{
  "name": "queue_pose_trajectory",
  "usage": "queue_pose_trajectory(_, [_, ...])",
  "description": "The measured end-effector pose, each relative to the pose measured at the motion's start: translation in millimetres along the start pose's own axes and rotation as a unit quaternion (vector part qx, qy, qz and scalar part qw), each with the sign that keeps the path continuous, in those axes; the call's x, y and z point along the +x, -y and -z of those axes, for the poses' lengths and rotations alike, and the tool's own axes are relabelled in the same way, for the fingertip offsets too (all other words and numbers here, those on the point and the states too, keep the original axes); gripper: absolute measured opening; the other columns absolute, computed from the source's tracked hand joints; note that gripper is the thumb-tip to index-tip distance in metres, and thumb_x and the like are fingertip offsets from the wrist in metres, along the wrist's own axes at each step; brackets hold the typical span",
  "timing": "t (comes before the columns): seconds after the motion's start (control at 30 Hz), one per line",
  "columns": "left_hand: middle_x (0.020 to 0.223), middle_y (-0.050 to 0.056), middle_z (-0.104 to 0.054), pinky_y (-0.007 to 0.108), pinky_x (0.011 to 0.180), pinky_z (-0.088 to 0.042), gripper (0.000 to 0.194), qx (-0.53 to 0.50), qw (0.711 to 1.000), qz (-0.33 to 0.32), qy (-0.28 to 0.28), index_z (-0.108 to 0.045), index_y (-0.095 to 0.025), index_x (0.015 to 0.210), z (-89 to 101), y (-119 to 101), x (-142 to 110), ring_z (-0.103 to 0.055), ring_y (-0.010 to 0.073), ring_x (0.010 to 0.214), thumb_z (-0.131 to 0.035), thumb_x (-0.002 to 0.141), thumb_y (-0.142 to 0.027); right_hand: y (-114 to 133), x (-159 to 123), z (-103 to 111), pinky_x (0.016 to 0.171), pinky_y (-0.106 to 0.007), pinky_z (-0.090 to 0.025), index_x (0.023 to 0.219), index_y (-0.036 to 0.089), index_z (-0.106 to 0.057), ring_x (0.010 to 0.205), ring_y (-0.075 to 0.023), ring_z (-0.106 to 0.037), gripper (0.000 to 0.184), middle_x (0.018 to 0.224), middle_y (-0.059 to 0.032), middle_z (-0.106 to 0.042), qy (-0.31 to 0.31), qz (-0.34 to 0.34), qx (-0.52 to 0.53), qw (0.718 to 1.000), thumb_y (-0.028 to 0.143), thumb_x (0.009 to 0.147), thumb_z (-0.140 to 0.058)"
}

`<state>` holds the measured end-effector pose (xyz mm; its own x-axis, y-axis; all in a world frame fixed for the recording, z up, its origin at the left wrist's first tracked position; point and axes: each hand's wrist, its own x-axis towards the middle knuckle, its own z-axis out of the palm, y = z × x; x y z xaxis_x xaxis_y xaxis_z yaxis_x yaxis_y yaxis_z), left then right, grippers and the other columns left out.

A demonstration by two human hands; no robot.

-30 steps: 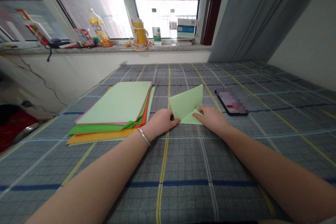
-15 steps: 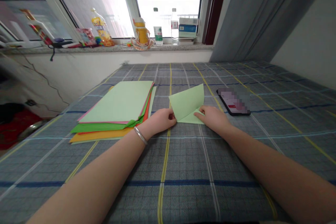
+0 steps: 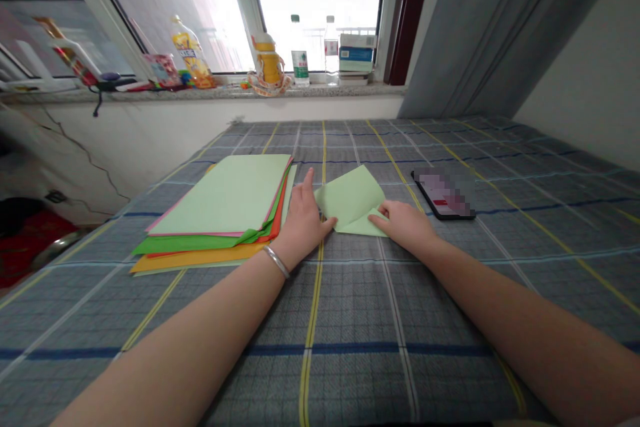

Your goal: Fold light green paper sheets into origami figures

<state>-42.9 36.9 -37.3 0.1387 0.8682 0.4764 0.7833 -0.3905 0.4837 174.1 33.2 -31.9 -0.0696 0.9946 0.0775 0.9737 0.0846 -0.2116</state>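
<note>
A folded sheet of light green paper (image 3: 353, 197) lies in front of me, its upper flap leaning back and its lower part flat on the plaid cloth (image 3: 350, 307). My left hand (image 3: 304, 217) is at the paper's left edge, fingers spread and raised, the thumb near the lower left corner. With thumb and fingers my right hand (image 3: 403, 220) pinches the right end of the fold. Close to my left hand rests a stack of coloured paper (image 3: 225, 197), pale green on top, with pink, green, red and orange edges showing.
A phone (image 3: 443, 195) lies to the right of the paper. Along the windowsill (image 3: 225, 92) stand a yellow-labelled bottle (image 3: 193, 53), a yellow cup (image 3: 270, 63), clear bottles and boxes (image 3: 356, 53). A grey curtain (image 3: 465, 33) hangs at the right.
My left hand has opened from its pinch at the lower left corner, fingers now raised and spread. The paper's upper flap has tipped lower. My right hand stays put.
</note>
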Motion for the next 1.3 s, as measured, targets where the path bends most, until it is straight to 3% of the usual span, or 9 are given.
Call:
queue_pose_trajectory(0.1, [0.147, 0.013, -0.029, 0.053, 0.111, -0.026, 0.071, 0.075, 0.987, -0.143, 0.006, -0.042, -0.022, 0.135, 0.9, -2, -1, -0.026, 0.0328, 0.137, -0.07, 0.07, -0.017, 0, 0, 0, 0.059, -0.028, -0.033, 0.085, 0.021, -0.063, 0.075, -0.0196, -0.061, 0.035, 0.083, -0.0052, -0.069, -0.011, -0.002, 0.007, 1.0, 0.053, 0.082, -0.05])
queue_pose_trajectory(0.17, [0.147, 0.008, -0.035, 0.051, 0.113, -0.023, 0.044, 0.083, 0.965, -0.238, 0.073, -0.056, -0.024, 0.122, 2.1, -3, -1, -0.025, 0.0287, 0.139, -0.06, 0.079, -0.012, -1, 0, -1, 0.061, -0.029, -0.033, 0.085, 0.021, -0.061, 0.074, -0.0195, -0.061, 0.033, 0.081, -0.0041, -0.069, -0.017, 0.0, 0.009, 1.0, 0.052, 0.082, -0.051])
queue_pose_trajectory(0.23, [0.138, 0.005, -0.049, 0.048, 0.114, -0.025, 0.035, 0.065, 0.942, -0.294, 0.152, -0.061, -0.023, 0.115, 1.9, -3, 0, -0.035, 0.0229, 0.135, -0.049, 0.086, -0.008, -1, 1, -1, 0.062, -0.029, -0.034, 0.086, 0.021, -0.059, 0.075, -0.0198, -0.061, 0.032, 0.081, -0.0035, -0.069, -0.022, -0.001, 0.011, 1.0, 0.051, 0.082, -0.052])
queue_pose_trajectory(0.3, [0.128, 0.004, -0.059, 0.042, 0.112, -0.031, 0.033, 0.037, 0.932, -0.295, 0.204, -0.062, -0.02, 0.113, 0.5, -2, 1, -0.046, 0.0187, 0.128, -0.043, 0.089, -0.009, -2, 2, -2, 0.063, -0.029, -0.034, 0.087, 0.021, -0.058, 0.077, -0.0203, -0.062, 0.031, 0.082, -0.0037, -0.069, -0.023, -0.004, 0.01, 1.0, 0.051, 0.082, -0.052])
queue_pose_trajectory(0.43, [0.125, 0.004, -0.062, 0.034, 0.108, -0.038, 0.03, 0.006, 0.937, -0.266, 0.226, -0.063, -0.017, 0.114, -2.7, -4, 0, -0.052, 0.016, 0.121, -0.04, 0.095, -0.021, -4, 3, -5, 0.06, -0.028, -0.033, 0.095, 0.021, -0.055, 0.076, -0.0198, -0.061, 0.032, 0.085, -0.0038, -0.068, -0.027, -0.002, 0.019, 0.999, 0.05, 0.081, -0.054])
queue_pose_trajectory(0.53, [0.13, 0.004, -0.058, 0.034, 0.11, -0.035, 0.034, 0.026, 0.93, -0.276, 0.241, -0.06, -0.018, 0.121, -3.1, -6, -1, -0.047, 0.0171, 0.127, -0.037, 0.097, -0.028, -6, 3, -7, 0.057, -0.027, -0.032, 0.097, 0.022, -0.054, 0.074, -0.0181, -0.06, 0.029, 0.087, -0.003, -0.067, -0.038, 0.007, 0.027, 0.999, 0.047, 0.081, -0.056])
queue_pose_trajectory(0.77, [0.15, 0.004, -0.034, 0.042, 0.114, -0.023, 0.051, 0.12, 0.901, -0.295, 0.293, -0.034, -0.017, 0.144, 0.0, -11, -6, -0.025, 0.0253, 0.14, -0.03, 0.098, -0.041, -6, 1, -8, 0.06, -0.027, -0.037, 0.096, 0.024, -0.061, 0.075, -0.0159, -0.058, 0.02, 0.09, -0.0019, -0.063, -0.062, 0.042, 0.038, 0.996, 0.039, 0.084, -0.057])
queue_pose_trajectory(0.97, [0.153, 0.005, -0.026, 0.042, 0.113, -0.019, 0.056, 0.151, 0.897, -0.281, 0.307, -0.027, -0.019, 0.146, -0.2, -11, -9, -0.022, 0.0251, 0.141, -0.029, 0.097, -0.046, -2, -6, -4, 0.085, -0.029, -0.041, 0.099, 0.028, -0.071, 0.097, -0.0186, -0.055, 0.025, 0.103, -0.0029, -0.065, -0.075, 0.153, 0.026, 0.985, 0.028, 0.091, -0.048])
queue_pose_trajectory(1.3, [0.151, 0.005, -0.032, 0.04, 0.111, -0.023, 0.055, 0.157, 0.891, -0.304, 0.297, -0.029, -0.021, 0.145, 6.8, -8, -9, -0.026, 0.0261, 0.139, -0.036, 0.095, -0.045, 11, -19, 6, 0.079, -0.033, -0.042, 0.108, 0.029, -0.07, 0.095, -0.0228, -0.053, 0.039, 0.111, -0.0046, -0.067, -0.06, 0.169, -0.097, 0.979, 0.044, 0.094, -0.038])
